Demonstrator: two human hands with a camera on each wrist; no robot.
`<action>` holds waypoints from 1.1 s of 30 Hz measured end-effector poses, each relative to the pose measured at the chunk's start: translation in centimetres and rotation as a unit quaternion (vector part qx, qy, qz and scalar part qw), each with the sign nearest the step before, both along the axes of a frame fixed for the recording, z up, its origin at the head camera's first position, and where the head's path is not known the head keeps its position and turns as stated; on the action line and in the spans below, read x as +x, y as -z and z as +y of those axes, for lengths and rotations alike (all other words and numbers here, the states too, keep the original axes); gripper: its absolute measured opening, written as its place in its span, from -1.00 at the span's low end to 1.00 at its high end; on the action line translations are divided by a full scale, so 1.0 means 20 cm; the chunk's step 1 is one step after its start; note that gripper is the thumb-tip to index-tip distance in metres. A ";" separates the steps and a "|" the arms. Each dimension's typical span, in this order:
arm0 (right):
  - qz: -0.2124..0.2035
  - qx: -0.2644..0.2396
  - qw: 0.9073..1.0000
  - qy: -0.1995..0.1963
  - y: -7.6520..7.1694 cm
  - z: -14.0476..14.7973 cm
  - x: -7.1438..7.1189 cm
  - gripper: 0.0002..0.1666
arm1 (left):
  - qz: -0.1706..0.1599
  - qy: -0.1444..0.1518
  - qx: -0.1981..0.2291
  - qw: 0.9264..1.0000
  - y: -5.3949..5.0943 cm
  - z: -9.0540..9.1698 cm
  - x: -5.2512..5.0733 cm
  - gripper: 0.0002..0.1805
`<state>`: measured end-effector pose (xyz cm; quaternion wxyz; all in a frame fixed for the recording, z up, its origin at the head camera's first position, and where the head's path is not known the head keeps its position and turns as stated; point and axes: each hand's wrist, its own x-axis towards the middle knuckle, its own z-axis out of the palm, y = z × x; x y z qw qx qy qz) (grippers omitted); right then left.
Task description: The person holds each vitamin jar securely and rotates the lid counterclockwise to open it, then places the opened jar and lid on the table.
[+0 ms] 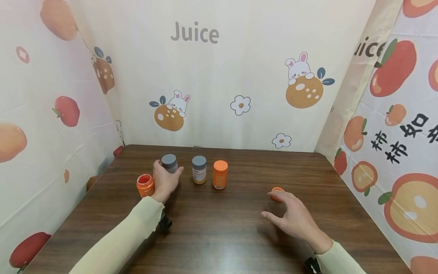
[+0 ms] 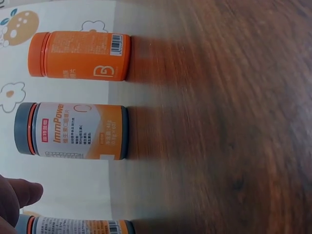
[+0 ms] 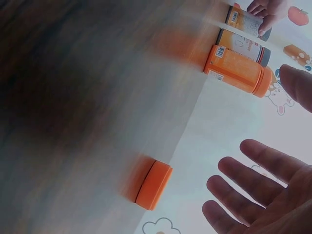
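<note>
My left hand [image 1: 165, 182] reaches around a grey-lidded supplement bottle [image 1: 170, 163], its thumb standing apart from the bottle's side. In the left wrist view only the edge of that bottle [image 2: 78, 225] shows, below the thumb. Just left of the hand stands a lidless orange bottle [image 1: 145, 185], its mouth uncovered. My right hand [image 1: 295, 217] hovers over the table with fingers spread and nothing in its grasp. Under its fingertips in the head view lies an orange lid [image 1: 278, 189]; the right wrist view shows the lid [image 3: 154, 185] apart from the fingers.
A second grey-lidded bottle [image 1: 199, 171] and a capped orange bottle [image 1: 220, 175] stand upright in mid-table, right of the left hand. The brown wooden table [image 1: 212, 236] is bordered behind and at both sides by fruit-printed curtains [image 1: 219, 76].
</note>
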<state>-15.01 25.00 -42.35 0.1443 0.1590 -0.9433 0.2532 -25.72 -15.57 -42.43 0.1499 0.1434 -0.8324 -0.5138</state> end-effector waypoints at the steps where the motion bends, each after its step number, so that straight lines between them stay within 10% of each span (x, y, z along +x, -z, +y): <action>1: 0.000 0.000 1.000 0.000 0.00 0.00 0.00 -0.26 | -0.002 -0.002 0.001 1.000 0.00 0.00 0.00 0.02; 33: 0.027 0.012 0.999 -0.013 0.02 -0.01 -0.01 -0.26 | -0.031 -0.010 0.009 0.999 0.05 -0.02 -0.04 -0.21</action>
